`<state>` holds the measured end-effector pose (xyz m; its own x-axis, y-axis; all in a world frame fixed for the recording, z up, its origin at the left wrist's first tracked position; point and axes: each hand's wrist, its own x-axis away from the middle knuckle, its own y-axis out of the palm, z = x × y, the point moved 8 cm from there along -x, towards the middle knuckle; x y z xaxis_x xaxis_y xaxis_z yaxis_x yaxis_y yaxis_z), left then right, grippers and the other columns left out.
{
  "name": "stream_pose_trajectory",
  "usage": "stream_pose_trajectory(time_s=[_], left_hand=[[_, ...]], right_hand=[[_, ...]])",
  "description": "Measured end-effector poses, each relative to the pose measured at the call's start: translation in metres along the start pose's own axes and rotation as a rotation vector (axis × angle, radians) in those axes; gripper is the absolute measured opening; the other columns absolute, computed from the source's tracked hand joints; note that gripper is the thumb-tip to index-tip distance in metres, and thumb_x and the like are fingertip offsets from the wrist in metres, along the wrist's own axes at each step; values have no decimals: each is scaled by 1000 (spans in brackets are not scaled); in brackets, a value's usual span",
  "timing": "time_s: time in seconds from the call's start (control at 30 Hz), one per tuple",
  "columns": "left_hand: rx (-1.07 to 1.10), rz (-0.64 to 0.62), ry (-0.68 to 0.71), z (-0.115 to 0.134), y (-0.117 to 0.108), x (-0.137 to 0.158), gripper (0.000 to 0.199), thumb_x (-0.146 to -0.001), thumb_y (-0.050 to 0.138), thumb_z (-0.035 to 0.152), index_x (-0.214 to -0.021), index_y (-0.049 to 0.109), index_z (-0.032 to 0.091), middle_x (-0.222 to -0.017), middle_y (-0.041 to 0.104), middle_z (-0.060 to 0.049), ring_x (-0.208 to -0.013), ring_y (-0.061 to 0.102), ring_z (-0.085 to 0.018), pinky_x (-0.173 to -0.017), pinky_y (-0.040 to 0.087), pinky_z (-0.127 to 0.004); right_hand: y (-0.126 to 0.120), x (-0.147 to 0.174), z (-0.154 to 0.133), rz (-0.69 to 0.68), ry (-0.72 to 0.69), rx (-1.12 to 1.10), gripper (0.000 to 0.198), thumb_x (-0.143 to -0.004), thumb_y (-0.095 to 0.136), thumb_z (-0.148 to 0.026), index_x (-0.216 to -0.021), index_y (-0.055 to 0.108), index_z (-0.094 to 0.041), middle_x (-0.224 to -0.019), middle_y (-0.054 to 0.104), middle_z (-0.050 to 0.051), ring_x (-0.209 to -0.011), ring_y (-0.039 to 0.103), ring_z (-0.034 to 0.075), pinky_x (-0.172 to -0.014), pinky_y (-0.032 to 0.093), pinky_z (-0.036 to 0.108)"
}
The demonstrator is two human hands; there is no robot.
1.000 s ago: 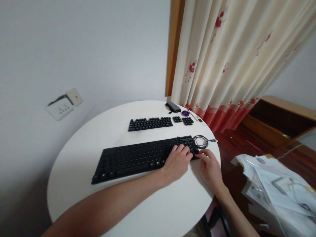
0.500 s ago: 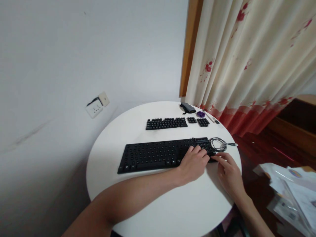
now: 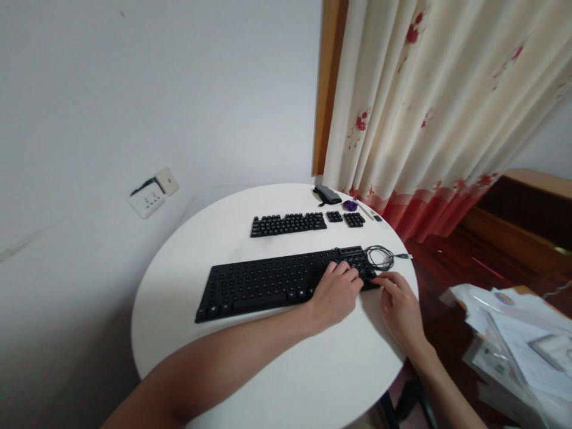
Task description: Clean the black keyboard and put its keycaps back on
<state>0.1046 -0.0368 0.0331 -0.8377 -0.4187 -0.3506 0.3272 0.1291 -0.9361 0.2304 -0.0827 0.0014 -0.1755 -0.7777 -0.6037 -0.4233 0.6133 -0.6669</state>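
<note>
Past second: only my view swung, left then partly back. Both hands stay at the right end of the keyboard [image 3: 259, 283], lying just below frame centre on the white table [image 3: 304, 375], so handling hasn't left that spot.

Left hand [image 3: 337, 292]: fingers bent down onto it, bunched narrow; can't tell if they grip anything. Right hand [image 3: 402, 304]: thumb and forefinger close together at its right edge; can't tell what's between.

Loose keys [image 3: 288, 224] unchanged, in rows above the keyboard.

Containers: grey pouch [image 3: 328, 195], right of upper centre, contents hidden. Wooden cabinet [image 3: 536, 182], frame right, open front, dark inside. Clear bag [image 3: 496, 357], lower right, contents unclear.
</note>
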Motion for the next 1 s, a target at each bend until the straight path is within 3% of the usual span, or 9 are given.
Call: stream_pose_trajectory(time_s=[1.0], left_hand=[[-2, -11, -19, 1, -1, 2, 17, -95, 49, 13, -97, 66, 18, -98, 64, -6, -99, 50, -23, -83, 36, -40]], right_hand=[[4, -1, 8, -71, 144, 68, 40, -91, 37, -15, -120, 63, -18, -117, 62, 11, -104, 61, 26, -91, 50, 41]])
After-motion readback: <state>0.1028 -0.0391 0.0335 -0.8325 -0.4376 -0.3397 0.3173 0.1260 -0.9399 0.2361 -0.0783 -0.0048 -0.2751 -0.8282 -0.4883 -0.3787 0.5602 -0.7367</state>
